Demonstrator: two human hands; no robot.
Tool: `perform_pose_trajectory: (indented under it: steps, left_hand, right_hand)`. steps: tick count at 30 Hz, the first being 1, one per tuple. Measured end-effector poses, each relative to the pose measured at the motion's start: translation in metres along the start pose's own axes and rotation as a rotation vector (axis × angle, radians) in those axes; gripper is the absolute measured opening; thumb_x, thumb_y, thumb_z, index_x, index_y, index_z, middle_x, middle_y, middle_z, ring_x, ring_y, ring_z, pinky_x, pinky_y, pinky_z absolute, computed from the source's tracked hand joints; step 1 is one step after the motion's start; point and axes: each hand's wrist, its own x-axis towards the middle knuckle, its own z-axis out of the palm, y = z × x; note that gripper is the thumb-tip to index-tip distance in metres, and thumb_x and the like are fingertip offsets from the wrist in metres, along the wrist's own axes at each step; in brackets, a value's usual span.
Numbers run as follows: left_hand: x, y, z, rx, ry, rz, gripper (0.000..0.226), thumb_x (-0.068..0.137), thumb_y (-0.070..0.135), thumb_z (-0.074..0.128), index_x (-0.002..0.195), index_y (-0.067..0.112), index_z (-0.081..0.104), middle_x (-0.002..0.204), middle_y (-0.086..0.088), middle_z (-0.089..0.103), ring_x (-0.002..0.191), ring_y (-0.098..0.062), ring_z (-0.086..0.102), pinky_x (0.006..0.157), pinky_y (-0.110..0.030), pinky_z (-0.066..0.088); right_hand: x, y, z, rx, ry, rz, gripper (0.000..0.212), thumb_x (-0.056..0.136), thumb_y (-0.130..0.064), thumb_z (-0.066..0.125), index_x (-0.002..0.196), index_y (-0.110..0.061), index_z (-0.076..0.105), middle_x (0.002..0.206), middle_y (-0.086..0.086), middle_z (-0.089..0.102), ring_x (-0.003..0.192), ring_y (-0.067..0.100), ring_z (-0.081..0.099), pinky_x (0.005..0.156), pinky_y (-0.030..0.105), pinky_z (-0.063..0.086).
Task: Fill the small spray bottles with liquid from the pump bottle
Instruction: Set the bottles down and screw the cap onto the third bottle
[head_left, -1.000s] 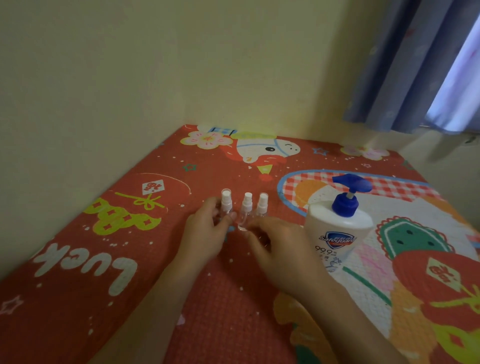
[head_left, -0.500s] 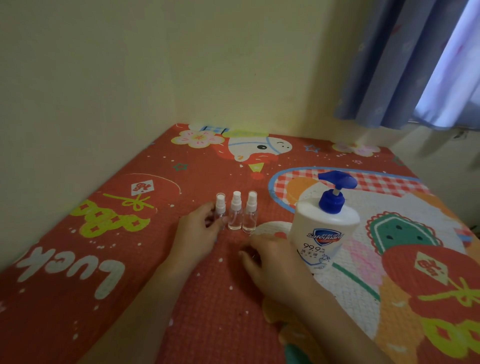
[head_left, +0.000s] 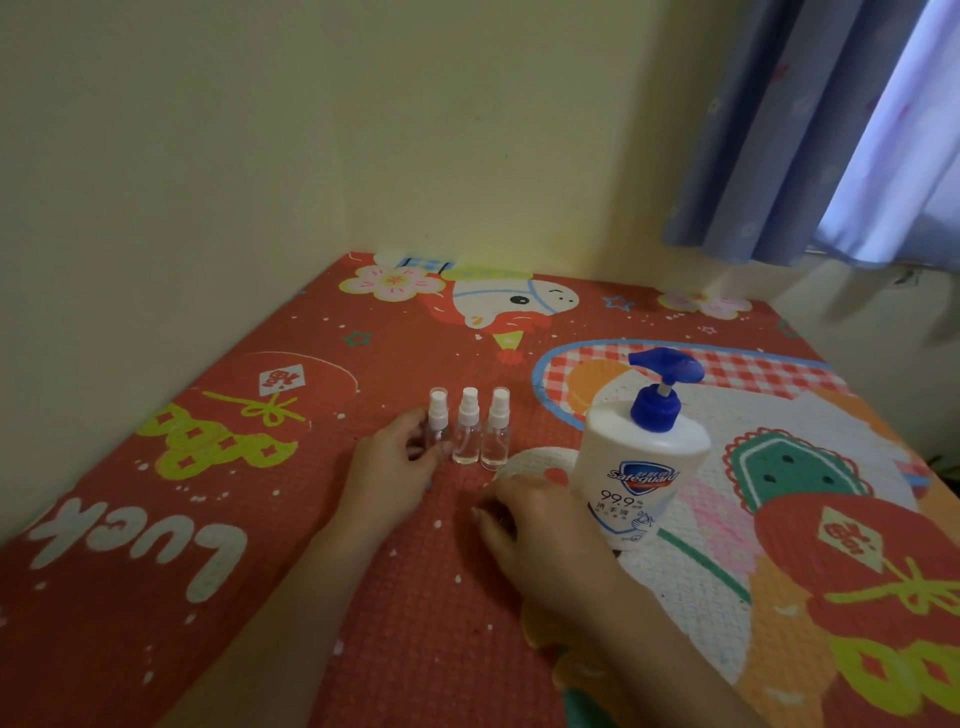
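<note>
Head view: three small clear spray bottles (head_left: 467, 431) with white caps are stood upright in a row on a red cartoon-printed mat (head_left: 249, 545). The leftmost bottle is pinched by the left hand (head_left: 396, 467). The right hand (head_left: 540, 530) is rested loosely curled on the mat, holding nothing, beside the white Safeguard pump bottle (head_left: 639, 467).

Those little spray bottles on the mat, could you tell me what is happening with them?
A person has three small spray bottles standing capped in a row on the red mat. The left hand holds the leftmost one; the right hand rests on the mat, holding nothing. The pump bottle stands untouched beside it.
</note>
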Motion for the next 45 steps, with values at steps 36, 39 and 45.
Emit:
perform_pose_trajectory:
  steps: [36, 39, 45]
  left_hand:
    - [-0.063, 0.012, 0.0, 0.009, -0.051, 0.095, 0.018, 0.098, 0.02, 0.062, 0.082, 0.027, 0.067, 0.067, 0.005, 0.068, 0.058, -0.006, 0.06, 0.068, -0.044, 0.054]
    - [-0.066, 0.014, 0.0, -0.008, -0.049, 0.094, 0.016, 0.097, 0.018, 0.063, 0.085, 0.028, 0.068, 0.069, 0.005, 0.068, 0.059, -0.007, 0.061, 0.068, -0.045, 0.054]
    - [-0.067, 0.017, -0.001, -0.026, -0.031, 0.09, 0.015, 0.097, 0.016, 0.063, 0.085, 0.024, 0.068, 0.072, 0.004, 0.07, 0.065, -0.016, 0.065, 0.07, -0.046, 0.056]
  right_hand:
    - [-0.083, 0.063, -0.041, 0.161, 0.354, 0.472, 0.034, 0.083, -0.057, 0.068, 0.073, -0.025, 0.063, 0.069, -0.009, 0.066, 0.061, 0.006, 0.058, 0.054, 0.026, 0.043]
    - [-0.082, 0.072, -0.042, 0.224, 0.417, 0.507, 0.044, 0.077, -0.059, 0.073, 0.082, -0.021, 0.053, 0.075, -0.005, 0.058, 0.065, 0.011, 0.053, 0.055, 0.028, 0.041]
    - [-0.072, 0.078, -0.047, 0.482, 0.247, 0.45, 0.069, 0.079, -0.047, 0.078, 0.138, -0.03, 0.045, 0.12, -0.019, 0.057, 0.104, 0.012, 0.062, 0.081, 0.033, 0.055]
